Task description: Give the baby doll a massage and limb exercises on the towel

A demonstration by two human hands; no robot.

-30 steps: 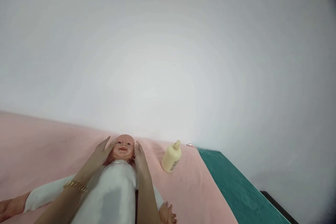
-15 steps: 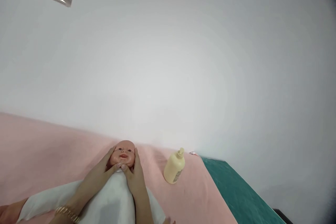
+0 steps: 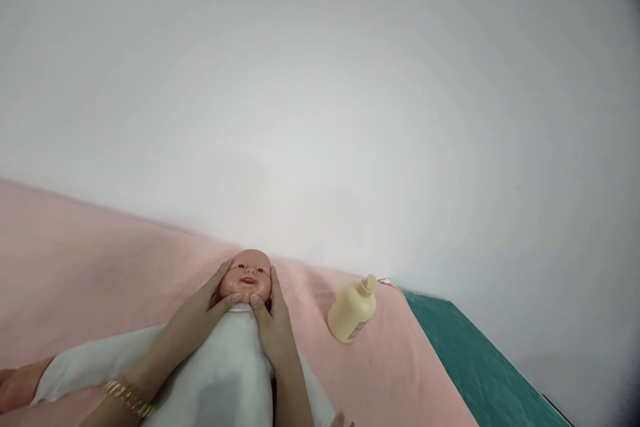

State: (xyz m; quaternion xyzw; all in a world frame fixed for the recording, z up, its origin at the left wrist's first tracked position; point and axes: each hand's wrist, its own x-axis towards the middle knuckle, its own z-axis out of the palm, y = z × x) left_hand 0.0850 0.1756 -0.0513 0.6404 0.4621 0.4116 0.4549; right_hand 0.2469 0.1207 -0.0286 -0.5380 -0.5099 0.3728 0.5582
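A baby doll (image 3: 230,360) in white clothing lies face up on the pink sheet (image 3: 125,260), its head toward the wall. My left hand (image 3: 213,300) cups one side of the doll's head (image 3: 253,263), with the thumb on its chin. On the other side, my right hand (image 3: 273,317) holds the head the same way, its thumb also at the chin. The two thumb tips are a little apart. A gold bracelet (image 3: 130,399) circles my left wrist. To the right of my right hand stands a pale yellow pump bottle (image 3: 353,310).
A white wall (image 3: 320,93) rises behind the sheet. Beyond the sheet's right edge lies a green surface (image 3: 480,360). A small red and white item (image 3: 385,281) is at the sheet's far right corner.
The view has shifted, so doll, hands and bottle appear slightly higher and farther right. The thumbs have moved apart along the doll's chin. The grey object at the upper left is out of view.
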